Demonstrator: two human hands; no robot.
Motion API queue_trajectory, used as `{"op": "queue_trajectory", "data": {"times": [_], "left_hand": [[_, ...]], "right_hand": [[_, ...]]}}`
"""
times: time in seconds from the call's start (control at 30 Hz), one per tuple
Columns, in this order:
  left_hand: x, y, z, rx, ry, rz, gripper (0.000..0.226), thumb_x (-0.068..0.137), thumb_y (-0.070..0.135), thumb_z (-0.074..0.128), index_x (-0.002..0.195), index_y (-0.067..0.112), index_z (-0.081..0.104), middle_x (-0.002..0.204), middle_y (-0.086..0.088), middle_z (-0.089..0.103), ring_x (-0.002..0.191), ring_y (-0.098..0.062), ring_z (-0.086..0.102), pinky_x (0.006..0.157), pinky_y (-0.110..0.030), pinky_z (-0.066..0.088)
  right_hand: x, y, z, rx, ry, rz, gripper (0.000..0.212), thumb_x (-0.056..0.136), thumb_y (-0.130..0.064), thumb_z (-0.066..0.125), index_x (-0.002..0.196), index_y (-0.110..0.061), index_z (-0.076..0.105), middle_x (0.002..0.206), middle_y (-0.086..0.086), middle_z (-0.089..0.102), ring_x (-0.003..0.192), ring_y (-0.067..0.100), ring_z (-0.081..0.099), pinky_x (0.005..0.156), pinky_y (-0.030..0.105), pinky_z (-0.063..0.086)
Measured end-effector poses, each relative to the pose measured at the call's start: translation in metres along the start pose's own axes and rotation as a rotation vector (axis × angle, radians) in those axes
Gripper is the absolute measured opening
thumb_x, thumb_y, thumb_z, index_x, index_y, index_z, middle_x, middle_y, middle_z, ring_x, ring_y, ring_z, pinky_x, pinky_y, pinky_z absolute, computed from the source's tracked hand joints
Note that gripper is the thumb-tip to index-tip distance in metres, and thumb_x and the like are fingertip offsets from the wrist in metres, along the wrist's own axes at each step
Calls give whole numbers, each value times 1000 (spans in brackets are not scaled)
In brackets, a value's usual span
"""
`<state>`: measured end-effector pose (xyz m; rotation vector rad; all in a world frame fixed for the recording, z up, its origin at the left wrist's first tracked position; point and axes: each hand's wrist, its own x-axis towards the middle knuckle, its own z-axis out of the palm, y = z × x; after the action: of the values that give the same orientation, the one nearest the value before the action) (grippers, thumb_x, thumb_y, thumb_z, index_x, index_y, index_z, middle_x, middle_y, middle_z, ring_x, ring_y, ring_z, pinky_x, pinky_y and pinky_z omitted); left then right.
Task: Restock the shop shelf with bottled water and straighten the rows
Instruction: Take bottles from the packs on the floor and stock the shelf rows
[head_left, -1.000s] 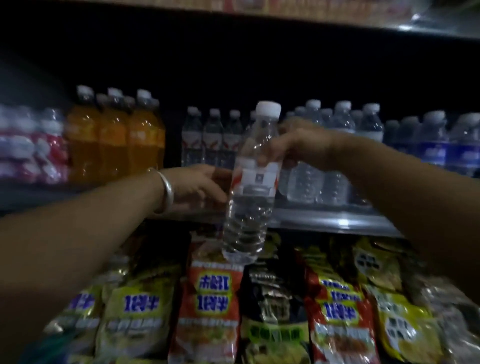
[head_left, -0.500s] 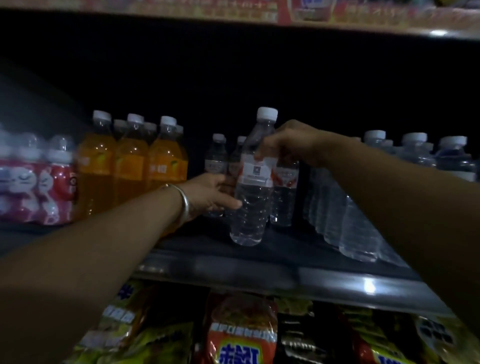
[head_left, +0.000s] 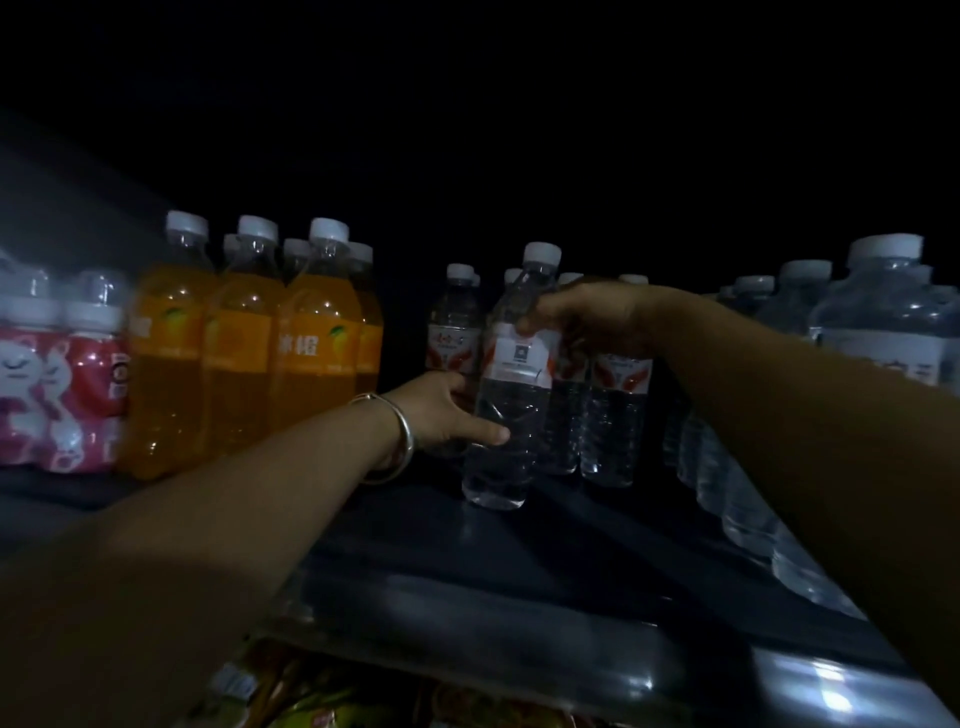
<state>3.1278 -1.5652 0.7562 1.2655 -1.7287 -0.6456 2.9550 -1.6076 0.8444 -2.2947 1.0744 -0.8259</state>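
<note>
It is dim in here, but the work is plain enough. A person stands at the shelf with both arms reaching in. The right hand grips a water bottle high up, fingers wrapped round its shoulder just above the label. The left hand, a bangle on its wrist, rests on the lower side of the same bottle, thumb laid along the plastic; whether the other fingers curl behind it I cannot tell. The bottle stands upright with its base on the shelf board, at the front of a short row of water bottles with red and white labels.

As to progress, I would say this bottle is as good as placed: it is down on the board and only needs nudging back into line and letting go. Behind and to the right of it the row looks fairly tidy. A broad strip of bare board lies in front of it, so there seems to be room for several more before this section is full. Further right, a long file of clear bottles runs toward the shelf edge. To the left stand orange drink bottles and pink-wrapped bottles, apart from the water. The straightening looks mostly still to do.
</note>
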Motion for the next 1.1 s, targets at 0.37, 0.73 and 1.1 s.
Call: {"op": "queue_trajectory", "data": {"times": [0.37,0.73,1.1], "left_hand": [[4,6,15,62,70,-1,45,70,15,78,109,17,56,97,8,62,97,-13,60,85,-23,45],[2,-8,1,168,177,-146,74,67,8,80,127,5,36,121,-6,54,115,-24,54,101,-39,45],[17,-11,-8,121,330,-187,39,95,20,48,132,7,43,130,-10,51,118,-26,51,88,-26,39]], "right_hand": [[-12,-11,27,-19,53,174,52,76,-54,67,109,-13,59,99,9,65,87,25,63,74,39,57],[0,-11,45,272,217,106,36,82,-16,70,111,0,57,104,17,66,88,32,65,69,45,57],[34,-18,71,409,161,135,32,86,-11,64,114,0,54,115,20,63,105,38,61,90,54,50]]}}
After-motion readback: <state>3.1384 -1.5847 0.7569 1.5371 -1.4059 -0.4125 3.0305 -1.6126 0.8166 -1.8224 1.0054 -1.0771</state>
